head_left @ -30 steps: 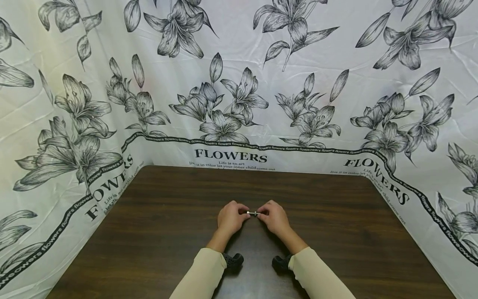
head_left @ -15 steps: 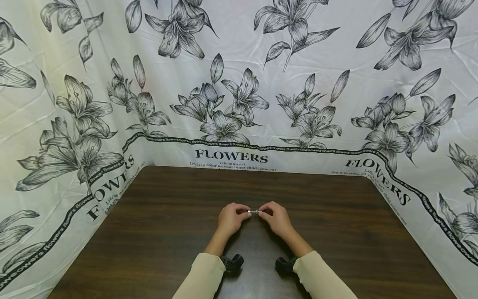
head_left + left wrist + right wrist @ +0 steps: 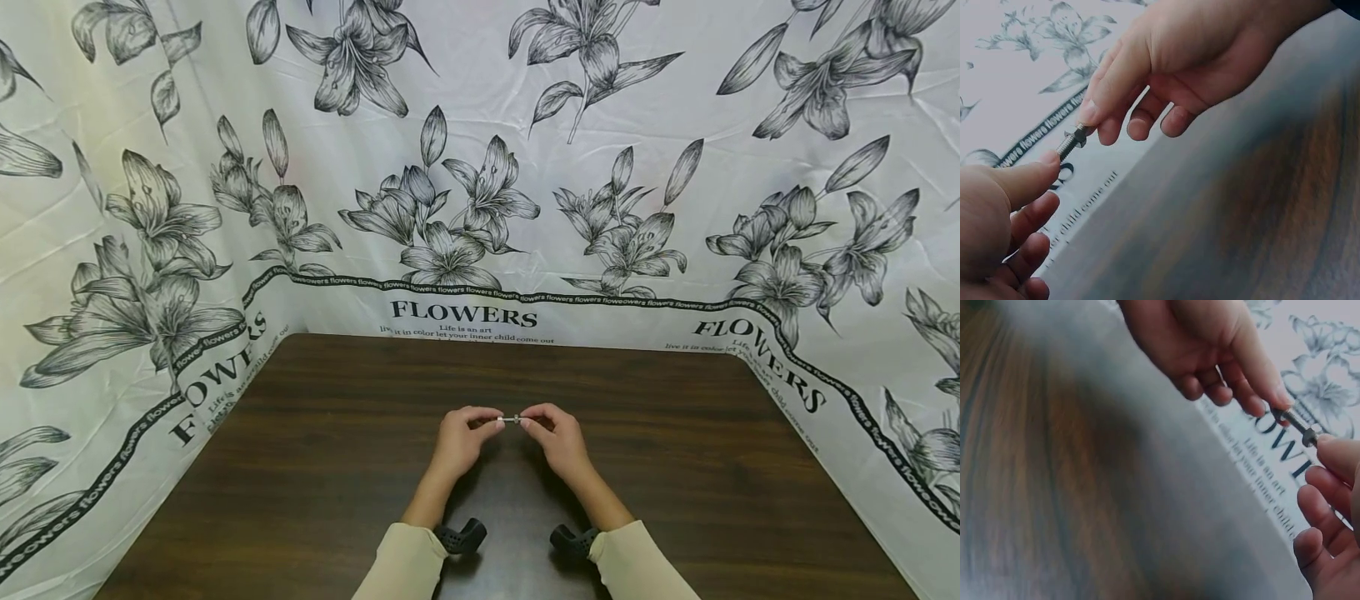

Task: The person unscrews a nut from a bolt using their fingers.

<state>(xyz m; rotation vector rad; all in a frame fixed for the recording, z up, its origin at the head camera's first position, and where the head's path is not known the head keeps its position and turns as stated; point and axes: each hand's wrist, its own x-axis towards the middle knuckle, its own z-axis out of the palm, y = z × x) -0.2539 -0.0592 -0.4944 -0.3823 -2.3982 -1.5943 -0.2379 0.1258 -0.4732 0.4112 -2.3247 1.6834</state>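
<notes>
A metal bolt (image 3: 510,419) with a nut (image 3: 1311,434) on its thread spans the short gap between both hands, lying roughly level. My left hand (image 3: 459,440) pinches its head end between thumb and fingertips; the bolt head (image 3: 1279,414) shows right at the thumb in the right wrist view. At the other end, my right hand (image 3: 562,442) pinches the bolt's threaded tip, its fingertips right beside the nut. In the left wrist view, bare thread (image 3: 1066,147) shows between the nut and the left thumb. The remaining fingers of both hands are loosely bent.
Beneath the hands stretches a dark brown wooden table (image 3: 360,392). A white cloth (image 3: 480,192) printed with flowers and lettering hangs around its back and sides. Black wrist mounts (image 3: 462,537) sit by the light sleeves (image 3: 408,562).
Both hands have shifted slightly forward, carrying the bolt with them, and the sleeves sit a little farther down the forearms in view. Each hand keeps its pinch.
</notes>
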